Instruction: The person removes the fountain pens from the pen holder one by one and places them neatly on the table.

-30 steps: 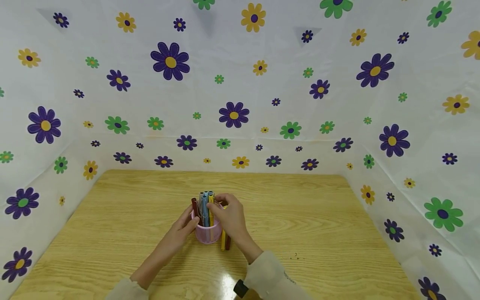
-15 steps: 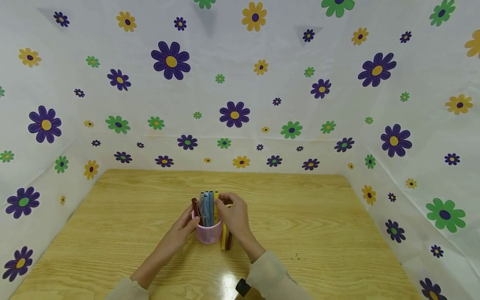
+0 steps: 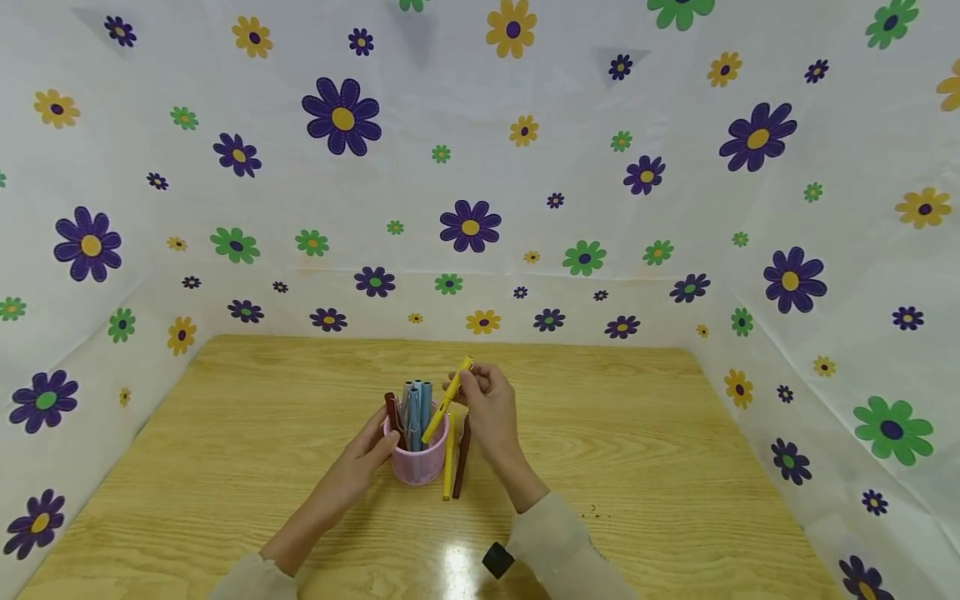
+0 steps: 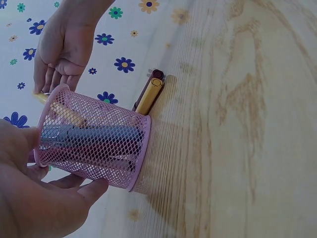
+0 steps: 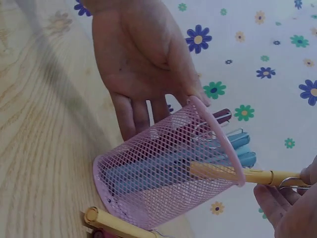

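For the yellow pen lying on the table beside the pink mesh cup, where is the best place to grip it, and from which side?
Probably mid-barrel, pinched from above. The yellow pen on the table lies flat beside a dark red pen, close by the pink mesh cup, so its sides look crowded; its top is free. The near end, clear of the cup, also looks open. The right hand pinches another yellow pen; the left hand touches the cup.

Pink wire-mesh cup [image 3: 417, 460]; smooth plastic pens [image 3: 417, 408]; glossy wood-grain table [image 3: 637, 433]; thin printed sheet walls [image 3: 570, 167].
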A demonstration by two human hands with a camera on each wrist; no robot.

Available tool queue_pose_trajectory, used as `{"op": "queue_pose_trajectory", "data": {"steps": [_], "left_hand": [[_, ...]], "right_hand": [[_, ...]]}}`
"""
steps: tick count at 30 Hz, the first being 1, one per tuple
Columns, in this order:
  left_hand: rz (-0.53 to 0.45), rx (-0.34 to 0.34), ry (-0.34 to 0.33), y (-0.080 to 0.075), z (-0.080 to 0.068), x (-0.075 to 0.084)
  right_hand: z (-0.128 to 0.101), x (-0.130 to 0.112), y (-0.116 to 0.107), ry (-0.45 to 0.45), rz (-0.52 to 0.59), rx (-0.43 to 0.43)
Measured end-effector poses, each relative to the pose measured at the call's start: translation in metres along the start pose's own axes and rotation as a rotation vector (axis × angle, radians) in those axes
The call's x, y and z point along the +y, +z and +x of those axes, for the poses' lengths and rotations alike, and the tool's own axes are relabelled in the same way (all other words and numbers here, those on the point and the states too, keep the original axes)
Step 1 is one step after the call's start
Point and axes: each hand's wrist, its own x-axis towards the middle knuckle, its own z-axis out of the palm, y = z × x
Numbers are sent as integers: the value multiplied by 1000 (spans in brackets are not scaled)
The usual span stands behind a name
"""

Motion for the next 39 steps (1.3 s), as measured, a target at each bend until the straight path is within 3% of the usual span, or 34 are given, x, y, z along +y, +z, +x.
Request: {"op": "queue_pose_trajectory", "data": {"steps": [16, 28, 39], "left_hand": [[-1, 0, 2, -1, 0, 0], [16, 2, -12, -2, 0, 1], [25, 13, -27, -2, -1, 2]], "right_hand": [[15, -24, -40, -54, 110, 111], [16, -32, -71, -28, 96, 122], [13, -31, -87, 30, 48, 122]]}}
